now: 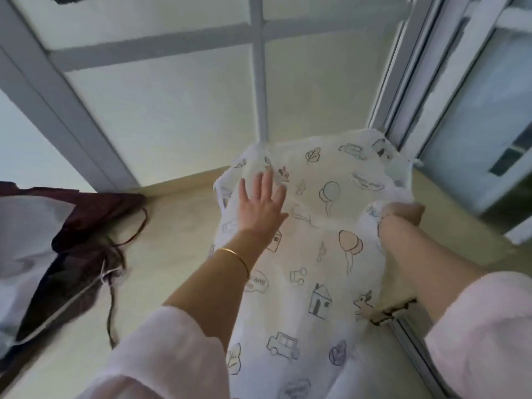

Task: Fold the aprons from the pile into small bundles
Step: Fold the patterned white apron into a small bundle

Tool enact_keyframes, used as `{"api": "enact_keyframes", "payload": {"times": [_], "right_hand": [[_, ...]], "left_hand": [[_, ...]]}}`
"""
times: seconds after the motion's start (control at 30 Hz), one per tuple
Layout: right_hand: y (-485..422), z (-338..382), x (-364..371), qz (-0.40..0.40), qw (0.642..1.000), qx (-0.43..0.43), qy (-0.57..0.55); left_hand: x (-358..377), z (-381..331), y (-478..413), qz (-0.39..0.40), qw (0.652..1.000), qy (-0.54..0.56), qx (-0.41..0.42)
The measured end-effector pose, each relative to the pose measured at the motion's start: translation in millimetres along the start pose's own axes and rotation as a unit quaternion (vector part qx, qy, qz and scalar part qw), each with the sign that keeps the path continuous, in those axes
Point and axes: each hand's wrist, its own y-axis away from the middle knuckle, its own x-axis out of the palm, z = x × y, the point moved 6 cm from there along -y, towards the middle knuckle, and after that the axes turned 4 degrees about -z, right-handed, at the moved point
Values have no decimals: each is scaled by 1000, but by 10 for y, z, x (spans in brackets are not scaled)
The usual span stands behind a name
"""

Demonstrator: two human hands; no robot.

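A white apron (316,254) printed with balloons, houses and cars lies spread lengthwise on the pale surface (178,226) in front of me. My left hand (260,203) lies flat on its upper left part, fingers straight and spread. My right hand (403,214) grips a bunched bit of the apron's right edge, its fingers curled into the cloth. At the far left sits the pile (57,254) of other aprons, dark maroon and white, with loose ties trailing out.
A white panelled wall with grey bars (259,82) rises behind the surface. A window frame (417,96) stands at the right. A metal rail (414,341) runs along the surface's right edge near my right forearm.
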Motion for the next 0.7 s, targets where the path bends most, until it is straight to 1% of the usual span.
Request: {"api": "enact_keyframes", "payload": {"times": [0.03, 0.07, 0.1, 0.13, 0.17, 0.2, 0.23, 0.27, 0.3, 0.33, 0.37, 0.4, 0.43, 0.47, 0.5, 0.53, 0.57, 0.63, 0.67, 0.7], "right_hand": [[38, 56, 49, -29, 987, -72, 137], [112, 138, 137, -42, 951, -167, 256], [225, 210, 267, -50, 889, -293, 347], [401, 250, 422, -40, 814, -425, 394], [659, 254, 601, -12, 729, -545, 413], [913, 168, 781, 37, 654, -627, 422], [1145, 46, 974, 114, 603, -668, 421], [1317, -119, 1162, 210, 578, -654, 441], [1419, -358, 1333, 304, 564, -597, 482], [1468, -629, 1462, 373, 546, -528, 533], [1482, -874, 1536, 405, 521, -476, 582], [1469, -1057, 1576, 406, 493, -452, 622], [1457, -1183, 1603, 395, 469, -456, 645], [1444, -1253, 1624, 377, 454, -477, 651], [1439, -1286, 1654, 358, 449, -504, 644], [1429, -1287, 1682, 348, 454, -519, 636], [1421, -1276, 1714, 344, 460, -522, 630], [1394, -1268, 1781, 369, 468, -502, 627], [1391, -1266, 1799, 393, 465, -486, 627], [1389, -1264, 1805, 417, 457, -471, 629]], "left_hand": [[315, 46, 17, 72, 997, 34, -24], [614, 85, 70, 132, 989, 50, -42], [850, 98, 76, 188, 978, 74, -52], [1025, 107, 83, 232, 967, 91, -52], [1143, 95, 76, 266, 956, 117, -48], [1219, 73, 55, 280, 947, 149, -44], [1270, 49, 42, 285, 941, 177, -40], [1289, 42, 17, 278, 936, 211, -40], [1239, 82, -25, 255, 931, 254, -56], [1183, 176, -81, 212, 928, 295, -84], [1118, 312, -117, 167, 925, 318, -123], [1051, 484, -125, 122, 927, 312, -169], [987, 686, -97, 87, 930, 283, -216], [987, 893, -33, 71, 929, 248, -267], [1043, 1101, 70, 85, 919, 216, -320], [1117, 1270, 206, 130, 897, 203, -371], [1234, 1382, 351, 193, 865, 221, -407], [1389, 1398, 603, 332, 802, 290, -404], [1419, 1388, 680, 382, 788, 297, -382], [1430, 1389, 708, 416, 793, 273, -350]]}}
